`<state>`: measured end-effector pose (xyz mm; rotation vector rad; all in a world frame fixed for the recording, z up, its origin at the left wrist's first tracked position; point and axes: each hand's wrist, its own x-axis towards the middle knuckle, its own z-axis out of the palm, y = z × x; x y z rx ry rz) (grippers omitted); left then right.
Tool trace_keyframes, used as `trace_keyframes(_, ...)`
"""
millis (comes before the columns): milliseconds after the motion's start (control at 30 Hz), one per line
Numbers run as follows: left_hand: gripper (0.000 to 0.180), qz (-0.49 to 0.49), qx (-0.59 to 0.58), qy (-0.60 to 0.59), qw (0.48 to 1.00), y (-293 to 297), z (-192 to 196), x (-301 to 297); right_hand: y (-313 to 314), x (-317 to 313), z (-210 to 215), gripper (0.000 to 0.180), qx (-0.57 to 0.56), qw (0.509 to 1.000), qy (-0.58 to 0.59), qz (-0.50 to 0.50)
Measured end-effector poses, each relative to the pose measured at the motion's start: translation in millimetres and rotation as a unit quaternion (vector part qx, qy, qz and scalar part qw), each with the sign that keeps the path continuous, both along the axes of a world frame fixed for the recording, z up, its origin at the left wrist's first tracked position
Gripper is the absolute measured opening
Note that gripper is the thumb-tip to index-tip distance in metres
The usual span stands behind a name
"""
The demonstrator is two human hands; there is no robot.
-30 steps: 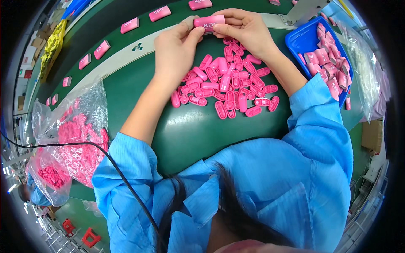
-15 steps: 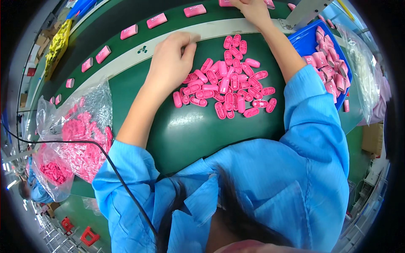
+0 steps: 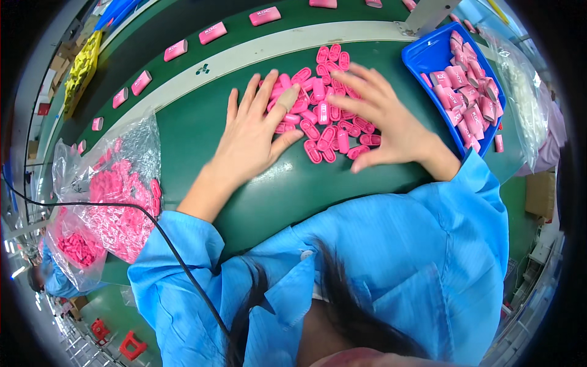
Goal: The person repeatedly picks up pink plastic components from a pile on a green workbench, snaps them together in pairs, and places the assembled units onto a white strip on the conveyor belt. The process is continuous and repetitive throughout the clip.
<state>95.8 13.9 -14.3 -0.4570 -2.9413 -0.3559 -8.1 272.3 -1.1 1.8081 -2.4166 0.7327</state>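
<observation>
A loose pile of small pink oval plastic parts (image 3: pixel 328 136) lies on the green worktop in front of me. My left hand (image 3: pixel 257 125) rests at the pile's left side, fingers spread over some of the parts, with a beige covering on one finger. At the right side, my right hand (image 3: pixel 391 119) has its fingers stretched apart over the pile's edge. Neither hand grips a part. Both hands cover some of the parts.
A blue bin (image 3: pixel 455 131) of pink printed pieces stands at the right. Beyond a pale rail (image 3: pixel 257 49), spaced pink pieces (image 3: pixel 265 16) lie along a green belt. Clear plastic bags (image 3: pixel 122 202) with pink parts sit at the left. A black cable (image 3: pixel 153 223) crosses the lower left.
Both hands have come back toward me, from the rail and belt to the sides of the pile. Their fingers have spread. The blue bin sits slightly further left in view.
</observation>
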Motion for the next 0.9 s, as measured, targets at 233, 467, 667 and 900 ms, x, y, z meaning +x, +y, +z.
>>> trace_keyframes(233,0.059,-0.050,0.117,0.096,0.987,-29,1,-63,-31,18,-23,0.078,-0.067,0.991,0.034,-0.106)
trace_keyframes(467,0.018,0.173,0.261,-0.002,0.950,-38,25,-51,-56,23,-22,0.070,-0.152,0.986,0.033,-0.058)
trace_keyframes(667,0.014,0.123,0.054,-0.005,0.991,-26,34,-56,-70,-52,3,0.044,-0.138,0.985,0.059,-0.090)
trace_keyframes(900,0.014,0.093,-0.033,0.010,0.995,-28,37,-66,-45,-258,-21,0.020,0.258,0.891,0.286,-0.240)
